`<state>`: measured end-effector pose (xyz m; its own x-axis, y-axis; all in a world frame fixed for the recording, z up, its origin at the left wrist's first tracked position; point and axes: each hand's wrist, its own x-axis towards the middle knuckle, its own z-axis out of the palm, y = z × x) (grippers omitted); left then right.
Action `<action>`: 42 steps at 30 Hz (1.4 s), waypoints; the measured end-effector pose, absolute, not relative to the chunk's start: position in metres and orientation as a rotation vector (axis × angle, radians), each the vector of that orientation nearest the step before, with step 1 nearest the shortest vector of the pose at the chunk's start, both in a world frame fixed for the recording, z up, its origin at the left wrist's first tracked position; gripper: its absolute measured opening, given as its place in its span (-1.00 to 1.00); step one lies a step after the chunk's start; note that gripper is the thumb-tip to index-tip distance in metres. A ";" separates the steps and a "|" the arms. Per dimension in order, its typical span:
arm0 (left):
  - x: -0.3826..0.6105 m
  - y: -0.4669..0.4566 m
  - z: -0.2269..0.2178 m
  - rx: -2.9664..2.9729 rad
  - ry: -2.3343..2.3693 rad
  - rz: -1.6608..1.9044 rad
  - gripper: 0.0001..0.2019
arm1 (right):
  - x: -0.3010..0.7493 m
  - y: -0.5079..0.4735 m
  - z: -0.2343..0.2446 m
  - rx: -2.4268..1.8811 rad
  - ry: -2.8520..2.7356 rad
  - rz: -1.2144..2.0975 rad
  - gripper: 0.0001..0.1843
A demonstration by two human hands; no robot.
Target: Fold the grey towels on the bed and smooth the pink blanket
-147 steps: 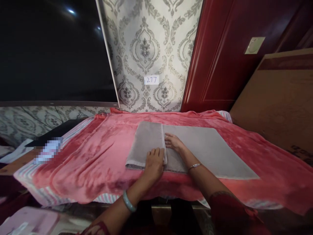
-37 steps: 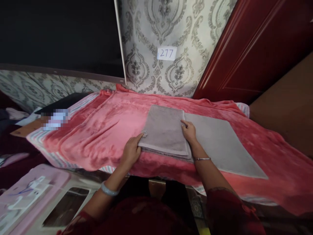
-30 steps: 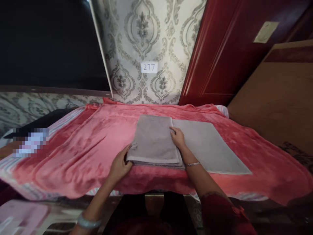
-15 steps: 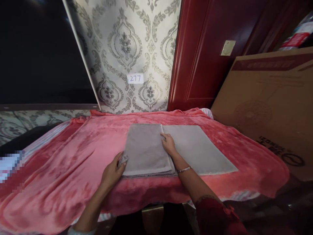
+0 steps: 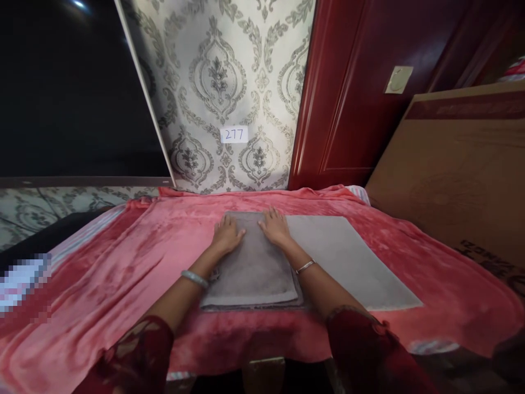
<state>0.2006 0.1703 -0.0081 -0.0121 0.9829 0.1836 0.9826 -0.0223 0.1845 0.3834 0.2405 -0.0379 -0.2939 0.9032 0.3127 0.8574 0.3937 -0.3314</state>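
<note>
A grey towel [image 5: 340, 257] lies on a pink blanket [image 5: 123, 262] that covers a table. Its left part is folded over into a thicker stack [image 5: 250, 273]; the right part lies flat in a single layer. My left hand [image 5: 227, 234] rests palm down on the far left of the folded stack, fingers stretched out. My right hand [image 5: 275, 227] lies flat on the stack's far right edge, fingers spread. Both hands hold nothing. A bangle sits on each wrist.
Patterned wallpaper with a paper tag reading 277 [image 5: 233, 134] is behind the table. A dark screen [image 5: 69, 93] stands at the left, a red door [image 5: 369, 93] at the right. A large cardboard box [image 5: 459, 175] leans beside the table's right end.
My left hand left the stack's near left corner and moved onto its far top. My right hand slid up to the far edge. Both now lie flat on the folded towel.
</note>
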 end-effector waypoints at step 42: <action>0.188 0.245 -0.037 2.378 1.998 0.139 -0.36 | 0.394 0.241 -0.055 -1.722 -2.319 0.218 -0.40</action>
<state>0.1880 0.2447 -0.0371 0.1705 0.9842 0.0476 0.9813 -0.1740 0.0826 0.3943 0.2413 -0.0554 -0.2741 0.9558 0.1062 0.9193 0.2929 -0.2629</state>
